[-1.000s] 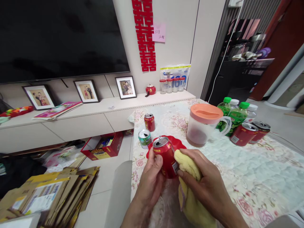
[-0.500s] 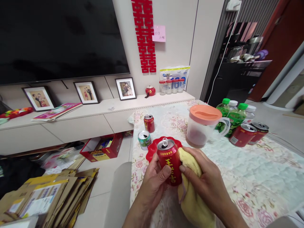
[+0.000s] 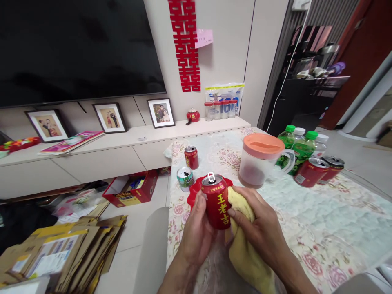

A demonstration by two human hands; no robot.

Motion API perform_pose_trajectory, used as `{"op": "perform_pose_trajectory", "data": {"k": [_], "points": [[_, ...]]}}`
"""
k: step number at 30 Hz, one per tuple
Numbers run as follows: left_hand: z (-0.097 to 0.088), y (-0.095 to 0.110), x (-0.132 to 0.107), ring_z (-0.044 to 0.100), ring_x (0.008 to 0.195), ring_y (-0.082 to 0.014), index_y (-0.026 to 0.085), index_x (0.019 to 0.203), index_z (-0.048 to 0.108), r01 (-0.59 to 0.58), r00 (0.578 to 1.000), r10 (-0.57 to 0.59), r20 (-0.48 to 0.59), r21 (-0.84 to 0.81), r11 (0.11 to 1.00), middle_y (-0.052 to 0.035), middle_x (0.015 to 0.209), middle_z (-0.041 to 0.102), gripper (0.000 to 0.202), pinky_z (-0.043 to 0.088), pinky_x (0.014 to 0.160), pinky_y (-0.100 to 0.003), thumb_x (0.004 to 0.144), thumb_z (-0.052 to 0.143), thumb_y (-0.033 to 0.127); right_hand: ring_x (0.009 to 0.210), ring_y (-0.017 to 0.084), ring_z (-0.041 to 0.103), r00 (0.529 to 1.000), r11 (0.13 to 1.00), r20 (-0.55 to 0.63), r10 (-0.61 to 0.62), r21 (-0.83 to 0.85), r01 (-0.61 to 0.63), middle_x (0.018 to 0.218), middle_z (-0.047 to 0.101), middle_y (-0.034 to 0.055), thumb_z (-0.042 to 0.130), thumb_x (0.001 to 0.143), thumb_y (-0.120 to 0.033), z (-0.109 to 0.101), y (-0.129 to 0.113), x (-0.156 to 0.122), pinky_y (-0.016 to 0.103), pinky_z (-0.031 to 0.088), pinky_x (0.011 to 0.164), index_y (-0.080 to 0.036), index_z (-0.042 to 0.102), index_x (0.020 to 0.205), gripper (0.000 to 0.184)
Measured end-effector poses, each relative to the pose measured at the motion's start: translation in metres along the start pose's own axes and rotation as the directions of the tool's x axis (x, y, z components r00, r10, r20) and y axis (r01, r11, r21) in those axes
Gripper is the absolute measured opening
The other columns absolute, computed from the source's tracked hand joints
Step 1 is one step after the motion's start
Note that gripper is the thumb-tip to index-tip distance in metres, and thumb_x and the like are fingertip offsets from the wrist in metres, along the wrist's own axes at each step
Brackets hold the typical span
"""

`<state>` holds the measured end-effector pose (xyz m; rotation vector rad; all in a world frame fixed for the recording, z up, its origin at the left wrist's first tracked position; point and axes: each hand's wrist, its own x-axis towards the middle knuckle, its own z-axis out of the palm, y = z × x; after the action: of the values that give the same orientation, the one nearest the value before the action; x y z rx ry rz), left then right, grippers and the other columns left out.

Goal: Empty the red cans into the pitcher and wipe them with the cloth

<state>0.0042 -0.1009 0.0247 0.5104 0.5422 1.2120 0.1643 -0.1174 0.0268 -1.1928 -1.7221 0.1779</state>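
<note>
In front of me, a red drink can (image 3: pixel 217 206) with yellow characters is held up nearly upright, its pull tab raised. My left hand (image 3: pixel 197 228) grips the can's left side, thumb along its edge. A yellow cloth (image 3: pixel 243 241) is bunched in my right hand (image 3: pixel 260 222) and pressed against the can's right side; its lower end hangs down. Partly hidden behind the can is a red scalloped dish (image 3: pixel 193 192). Just beyond stand a short green-and-white can (image 3: pixel 185 179) and another red can (image 3: pixel 191 157).
On the flowered tablecloth (image 3: pixel 318 228) stand a clear pitcher (image 3: pixel 252 167) with an orange lid, several bottles (image 3: pixel 303 151) and two red cans (image 3: pixel 310 173) to the right. Flattened cardboard (image 3: pixel 70 253) and a red box (image 3: pixel 131 190) lie on the floor at left.
The can has turned in my left hand, so its yellow characters now face me more fully. My left thumb has shifted from its front to its left edge.
</note>
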Motion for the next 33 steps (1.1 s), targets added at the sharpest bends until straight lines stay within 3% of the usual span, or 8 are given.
{"op": "perform_pose_trajectory", "data": {"k": [5, 12, 17, 22, 25, 29, 33], "points": [[0.001, 0.001, 0.001, 0.055, 0.145, -0.0334, 0.021, 0.144, 0.063, 0.0, 1.0, 0.001, 0.023, -0.031, 1.0, -0.0123, 0.143, 0.07, 0.049, 0.039, 0.125, -0.049, 0.1, 0.067, 0.043, 0.114, 0.023, 0.067, 1.0, 1.0, 0.019, 0.017, 0.01, -0.017, 0.122, 0.067, 0.0078, 0.067, 0.098, -0.029, 0.0, 0.001, 0.0, 0.037, 0.058, 0.097, -0.024, 0.06, 0.134, 0.037], [-0.003, -0.003, 0.001, 0.06, 0.14, -0.0319, 0.026, 0.158, 0.045, -0.031, 0.999, 0.031, -0.012, 0.02, 0.999, -0.0134, 0.138, 0.072, 0.066, 0.042, 0.123, -0.048, 0.099, 0.069, 0.044, 0.112, 0.021, 0.063, 0.997, 0.998, 0.073, 0.036, 0.052, -0.04, 0.122, 0.055, 0.0089, 0.053, 0.099, -0.015, 0.004, -0.012, -0.005, 0.034, 0.059, 0.096, -0.025, 0.055, 0.142, 0.044], [-0.008, -0.01, 0.003, 0.066, 0.133, -0.0312, 0.034, 0.161, 0.036, -0.054, 0.998, 0.053, 0.033, 0.022, 0.998, -0.0115, 0.142, 0.07, 0.077, 0.046, 0.119, -0.048, 0.095, 0.075, 0.041, 0.118, 0.022, 0.06, 0.992, 0.992, -0.012, -0.122, -0.011, 0.122, 0.128, 0.057, 0.0112, 0.053, 0.098, -0.01, 0.005, -0.022, -0.009, 0.036, 0.057, 0.1, -0.022, 0.048, 0.147, 0.051], [-0.019, -0.022, 0.004, 0.067, 0.131, -0.0338, 0.033, 0.157, 0.042, -0.012, 0.999, 0.009, 0.031, 0.115, 0.993, -0.0126, 0.145, 0.068, 0.08, 0.046, 0.118, -0.05, 0.088, 0.082, 0.042, 0.113, 0.021, 0.059, 0.966, 0.969, -0.088, -0.243, -0.064, 0.238, 0.124, 0.061, 0.0113, 0.053, 0.097, -0.005, 0.001, -0.025, -0.007, 0.034, 0.055, 0.1, -0.018, 0.054, 0.14, 0.045], [-0.024, -0.025, 0.003, 0.06, 0.139, -0.0348, 0.033, 0.152, 0.05, -0.005, 0.996, -0.007, 0.09, 0.127, 0.992, -0.0114, 0.148, 0.066, 0.074, 0.043, 0.121, -0.049, 0.087, 0.083, 0.044, 0.113, 0.019, 0.06, 0.976, 0.98, -0.109, -0.191, -0.079, 0.183, 0.124, 0.062, 0.0101, 0.054, 0.098, -0.006, -0.004, -0.02, -0.004, 0.031, 0.053, 0.099, -0.019, 0.057, 0.136, 0.04], [-0.021, -0.022, -0.001, 0.05, 0.148, -0.0351, 0.033, 0.151, 0.054, -0.02, 0.989, -0.005, 0.148, 0.168, 0.986, -0.0101, 0.157, 0.059, 0.069, 0.04, 0.123, -0.047, 0.088, 0.082, 0.045, 0.115, 0.016, 0.063, 0.992, 0.999, -0.128, -0.012, 0.034, 0.017, 0.12, 0.064, 0.0053, 0.057, 0.103, -0.018, -0.01, -0.007, 0.0, 0.027, 0.052, 0.099, -0.025, 0.063, 0.127, 0.026], [-0.016, -0.017, -0.004, 0.058, 0.141, -0.0345, 0.034, 0.152, 0.052, -0.026, 0.993, 0.007, 0.116, 0.157, 0.987, -0.0107, 0.149, 0.065, 0.077, 0.049, 0.116, -0.044, 0.083, 0.086, 0.044, 0.113, 0.016, 0.065, 0.988, 0.979, -0.062, 0.139, 0.161, -0.127, 0.117, 0.069, 0.0028, 0.058, 0.105, -0.028, -0.009, 0.0, 0.003, 0.027, 0.051, 0.098, -0.026, 0.067, 0.122, 0.019]]}}
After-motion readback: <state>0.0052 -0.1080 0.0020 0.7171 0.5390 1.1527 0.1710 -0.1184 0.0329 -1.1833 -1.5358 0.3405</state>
